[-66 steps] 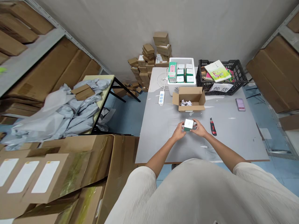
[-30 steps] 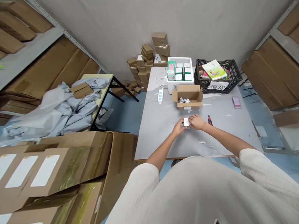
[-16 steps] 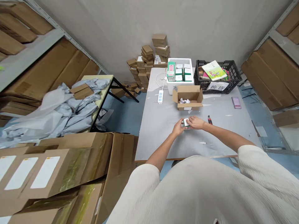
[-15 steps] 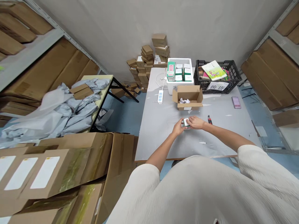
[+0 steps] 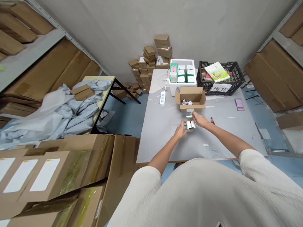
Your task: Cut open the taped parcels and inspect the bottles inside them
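A small white and green box (image 5: 190, 125) stands over the grey table in front of me, its top flap raised. My left hand (image 5: 181, 129) is closed around the box's left side. At the flap on the far side, my right hand (image 5: 199, 119) pinches the edge between thumb and fingers. What lies inside the box is too small to make out. Just beyond my hands sits an open cardboard box (image 5: 193, 98) with crumpled paper (image 5: 187, 102) in it. To the right of my right hand lies a red and black box cutter (image 5: 212, 120).
A white bin (image 5: 182, 86) of green and white boxes and a black crate (image 5: 222, 86) with books stand at the back of the table (image 5: 161, 135). A power strip (image 5: 162, 98) lies left, a purple packet (image 5: 239, 104) right. Stacked cartons (image 5: 99, 157) rise at my left.
The small box's top was closed under my right hand; now its flap stands up. My right hand has moved slightly away and to the right with the flap. My left hand has stayed put.
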The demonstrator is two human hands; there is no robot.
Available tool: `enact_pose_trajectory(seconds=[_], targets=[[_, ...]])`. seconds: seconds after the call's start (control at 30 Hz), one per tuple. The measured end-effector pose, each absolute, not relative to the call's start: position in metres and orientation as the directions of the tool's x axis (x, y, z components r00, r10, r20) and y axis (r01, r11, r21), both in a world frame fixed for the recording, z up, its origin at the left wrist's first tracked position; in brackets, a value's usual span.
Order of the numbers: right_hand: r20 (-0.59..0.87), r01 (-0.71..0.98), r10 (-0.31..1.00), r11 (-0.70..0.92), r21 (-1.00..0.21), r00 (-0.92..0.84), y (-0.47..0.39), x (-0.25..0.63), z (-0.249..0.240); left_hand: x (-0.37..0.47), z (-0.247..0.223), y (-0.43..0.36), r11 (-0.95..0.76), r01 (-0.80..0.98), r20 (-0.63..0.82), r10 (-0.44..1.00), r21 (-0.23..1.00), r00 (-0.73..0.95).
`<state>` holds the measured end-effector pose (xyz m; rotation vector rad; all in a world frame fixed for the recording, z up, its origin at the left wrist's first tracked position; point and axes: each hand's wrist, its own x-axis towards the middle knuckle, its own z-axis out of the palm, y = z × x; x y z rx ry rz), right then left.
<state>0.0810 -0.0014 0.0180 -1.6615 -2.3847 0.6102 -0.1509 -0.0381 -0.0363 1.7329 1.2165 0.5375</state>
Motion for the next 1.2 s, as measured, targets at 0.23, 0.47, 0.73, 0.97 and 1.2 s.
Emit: enact_pose_trajectory(seconds=[0.23,0.47,0.73,0.97,1.2], targets=[[-0.067,0.851,0.943,0.260,-0.457,-0.325,-0.013,0.083,-0.003,-0.152,-0.045,-0.034,-0.156,0.497,-0.105,0.883,0.853,0.457],[-0.159,0.868,0.929,0.236,-0.437,-0.333,-0.031,0.078,-0.015,-0.149,-0.041,-0.026,-0.303,0.626,-0.031,0.885,0.718,0.464],[-0.088,0.776,0.909,0.294,-0.558,-0.408,-0.029,0.072,-0.009,-0.149,-0.027,-0.022,-0.425,0.635,-0.046,0.808,0.644,0.587],[-0.113,0.651,0.965,0.071,-0.755,-0.237,-0.030,0.087,-0.018,-0.156,-0.026,-0.024,-0.534,0.665,-0.017,0.773,0.522,0.634],[0.043,0.692,0.977,0.180,-0.699,-0.211,-0.033,0.093,-0.020,-0.154,-0.018,-0.020,-0.560,0.672,-0.029,0.758,0.485,0.652]])
